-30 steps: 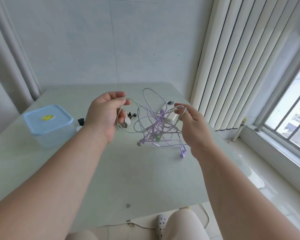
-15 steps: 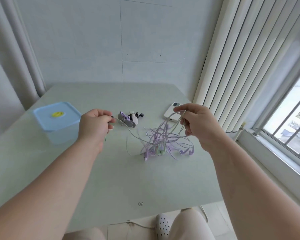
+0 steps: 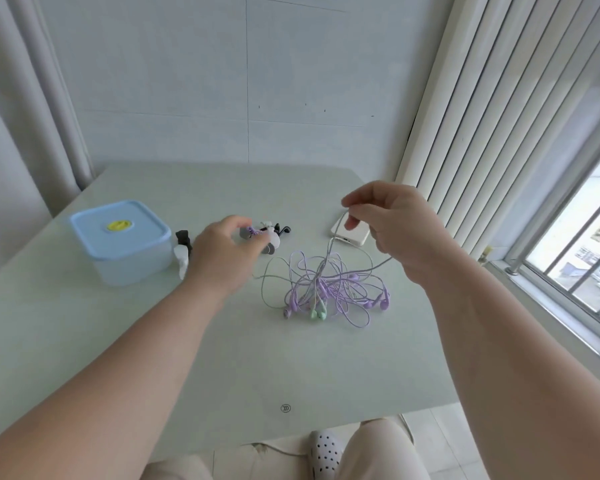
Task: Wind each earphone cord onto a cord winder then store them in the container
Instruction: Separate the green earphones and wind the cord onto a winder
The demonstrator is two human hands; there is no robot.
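Note:
A tangle of purple and pale green earphone cords [image 3: 326, 289] lies on the table, right of middle. My right hand [image 3: 395, 230] hovers above it and pinches one pale cord between thumb and fingertip; the strand runs down into the tangle. My left hand [image 3: 222, 258], blurred, reaches with spread, loosely curved fingers to a cluster of small cord winders [image 3: 267, 237], grey, white and black. It holds no cord. The storage container [image 3: 125, 258], clear with its blue lid on, stands at the left.
A black winder [image 3: 183, 237] and a white one [image 3: 182, 259] lie beside the container. A white phone [image 3: 349, 233] rests behind the tangle, partly under my right hand. Vertical blinds and a window border the table's right side. My knees and a shoe show below the near edge.
My left hand has let go of the cord it was pulling and moved right to the winders. My right hand keeps its pinch, slightly higher. The tangle has settled on the table.

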